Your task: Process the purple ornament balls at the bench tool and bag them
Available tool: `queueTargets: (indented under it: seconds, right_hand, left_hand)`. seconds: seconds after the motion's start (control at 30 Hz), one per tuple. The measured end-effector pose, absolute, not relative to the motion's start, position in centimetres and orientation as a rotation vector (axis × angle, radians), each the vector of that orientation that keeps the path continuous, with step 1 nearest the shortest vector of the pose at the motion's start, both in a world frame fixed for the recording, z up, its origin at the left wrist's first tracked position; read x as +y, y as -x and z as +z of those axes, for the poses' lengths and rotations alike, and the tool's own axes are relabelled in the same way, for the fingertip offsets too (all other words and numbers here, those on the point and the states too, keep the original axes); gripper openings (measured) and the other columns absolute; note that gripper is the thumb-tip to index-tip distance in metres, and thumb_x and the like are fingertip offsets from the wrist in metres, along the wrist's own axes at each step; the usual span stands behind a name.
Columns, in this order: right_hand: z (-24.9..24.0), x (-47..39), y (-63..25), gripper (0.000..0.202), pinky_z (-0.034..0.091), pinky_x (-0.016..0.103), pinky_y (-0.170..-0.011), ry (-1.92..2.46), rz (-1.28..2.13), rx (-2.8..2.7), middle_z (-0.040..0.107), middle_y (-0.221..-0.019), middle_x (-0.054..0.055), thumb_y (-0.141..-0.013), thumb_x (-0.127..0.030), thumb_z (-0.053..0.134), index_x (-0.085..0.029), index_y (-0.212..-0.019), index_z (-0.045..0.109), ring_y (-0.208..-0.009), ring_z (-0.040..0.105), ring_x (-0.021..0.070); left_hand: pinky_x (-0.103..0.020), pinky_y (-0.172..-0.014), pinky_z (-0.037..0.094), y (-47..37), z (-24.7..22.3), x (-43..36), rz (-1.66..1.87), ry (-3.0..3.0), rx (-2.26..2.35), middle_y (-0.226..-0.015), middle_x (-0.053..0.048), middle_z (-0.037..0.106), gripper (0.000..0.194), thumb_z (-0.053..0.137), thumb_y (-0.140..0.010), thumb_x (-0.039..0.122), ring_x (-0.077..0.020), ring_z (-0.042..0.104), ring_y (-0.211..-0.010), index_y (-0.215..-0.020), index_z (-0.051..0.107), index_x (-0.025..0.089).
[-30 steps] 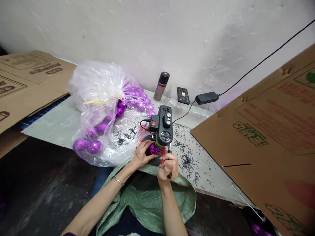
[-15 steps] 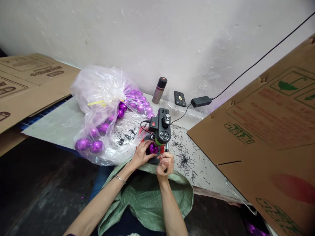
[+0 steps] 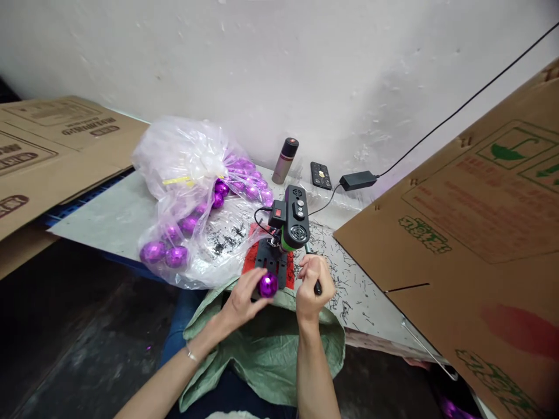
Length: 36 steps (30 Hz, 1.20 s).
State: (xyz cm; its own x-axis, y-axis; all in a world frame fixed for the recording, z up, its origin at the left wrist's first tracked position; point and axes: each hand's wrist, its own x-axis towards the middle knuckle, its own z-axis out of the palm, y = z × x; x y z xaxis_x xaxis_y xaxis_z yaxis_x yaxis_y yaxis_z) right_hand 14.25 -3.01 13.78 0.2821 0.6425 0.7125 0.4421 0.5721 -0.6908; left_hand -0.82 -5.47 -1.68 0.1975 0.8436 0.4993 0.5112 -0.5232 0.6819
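Observation:
A shiny purple ball sits between the thumb and fingers of my left hand, at the near edge of the base of a small black bench press. My right hand is wrapped round the press's lever handle, to the right of the base. Under the press lies a red mat. The press has a green ring and a box with a red switch. Below my hands, a green woven sack hangs open across my lap.
A clear plastic bag with several purple balls lies left of the press. Behind stand a bottle, a phone and a power adapter with its cable. Cardboard boxes flank both sides; black bits litter the table.
My left hand has drawn the purple ball out from under the press head toward me. My right hand has moved right with the lever handle, still gripping it.

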Motion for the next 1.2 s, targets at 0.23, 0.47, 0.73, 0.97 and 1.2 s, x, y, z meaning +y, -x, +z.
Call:
queueTargets:
  seconds: [0.23,0.47,0.73,0.97,1.2]
  right_hand:
    - [11.9,-3.1,-14.0,0.039,0.044,0.03,-0.067,0.996,0.114,-1.332,0.054,-0.067,-0.002,-0.105,-0.021,0.045,-0.022,-0.067,0.052,-0.069,0.059,0.0145]
    - [11.3,-3.1,-14.3,0.038,0.042,0.029,-0.066,0.962,0.101,-1.369,0.055,-0.068,-0.002,-0.104,-0.016,0.045,-0.022,-0.067,0.051,-0.07,0.058,0.0137]
    - [11.2,-3.1,-14.3,0.036,0.042,0.03,-0.066,0.97,0.071,-1.396,0.056,-0.069,-0.002,-0.103,-0.014,0.045,-0.022,-0.068,0.05,-0.066,0.056,0.0134]
    - [12.1,-3.1,-14.3,0.035,0.043,0.028,-0.064,0.954,0.076,-1.431,0.057,-0.071,-0.002,-0.103,-0.013,0.044,-0.022,-0.069,0.049,-0.068,0.058,0.0125]
    - [14.4,-2.7,-14.3,0.04,0.042,0.029,-0.063,1.007,0.138,-1.397,0.05,-0.062,-0.003,-0.105,-0.02,0.045,-0.023,-0.065,0.046,-0.064,0.055,0.0129]
  left_hand:
    - [-0.05,-0.108,0.058,3.3,-0.8,-6.8,1.119,-2.247,1.159,-0.14,-0.018,0.067,0.074,0.072,-0.089,0.064,-0.0346,0.067,-0.129,-0.149,0.057,0.023]
    - [-0.056,-0.122,0.038,9.5,6.3,11.8,1.166,-1.727,2.093,-0.15,-0.026,0.055,0.05,0.047,-0.099,0.024,-0.0383,0.051,-0.143,-0.145,0.054,0.006]
    - [-0.06,-0.113,0.04,10.9,8.6,16.2,0.609,-1.769,2.253,-0.142,-0.034,0.057,0.055,0.062,-0.09,0.019,-0.0468,0.054,-0.133,-0.141,0.056,0.001]
    - [-0.041,-0.102,0.058,9.9,10.5,11.0,1.222,-0.953,1.483,-0.119,-0.012,0.075,0.037,0.072,-0.095,0.042,-0.0256,0.07,-0.113,-0.121,0.071,0.015]
    - [-0.028,-0.069,0.067,7.4,10.0,1.5,1.091,-0.401,0.926,-0.105,-0.014,0.08,0.035,0.065,-0.102,0.045,-0.0218,0.079,-0.088,-0.114,0.07,0.012]
